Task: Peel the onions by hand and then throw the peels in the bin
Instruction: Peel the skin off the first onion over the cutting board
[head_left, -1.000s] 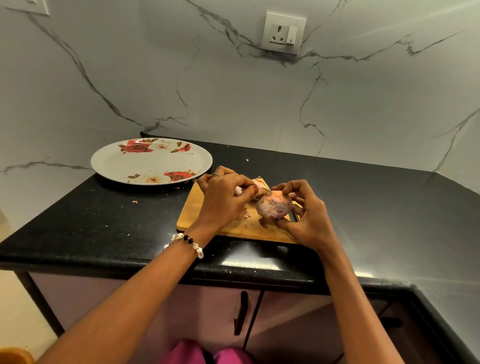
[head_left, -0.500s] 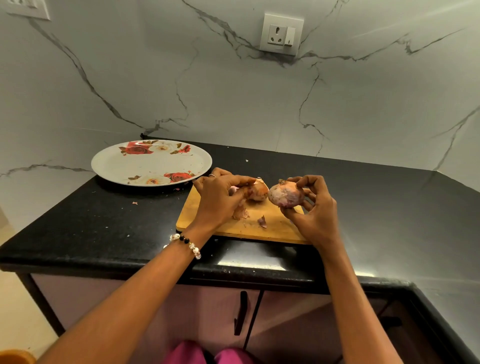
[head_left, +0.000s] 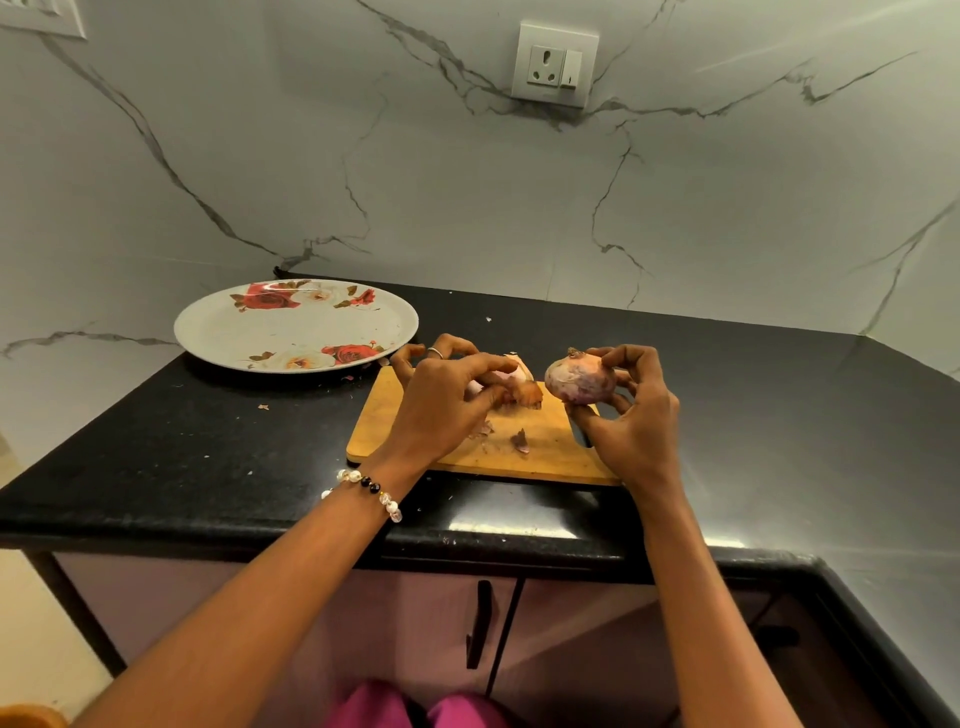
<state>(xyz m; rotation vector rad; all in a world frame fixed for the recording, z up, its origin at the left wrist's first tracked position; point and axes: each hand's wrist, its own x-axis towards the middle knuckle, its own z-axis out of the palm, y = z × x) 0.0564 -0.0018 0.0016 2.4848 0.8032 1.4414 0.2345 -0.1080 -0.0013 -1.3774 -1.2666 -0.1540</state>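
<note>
Since the earlier frames the onion (head_left: 579, 379) has been lifted off the cutting board (head_left: 457, 441) and carried rightward, held above the board's right end in the right hand (head_left: 628, 415), whose grip is curled round it. The left hand (head_left: 441, 400) has been drawn away with a strip of peel (head_left: 524, 394) pinched in its grip (a second onion seems partly hidden behind it). Peeling is judged under way; next, the strip should be dropped and another loose edge found. No bin is seen.
</note>
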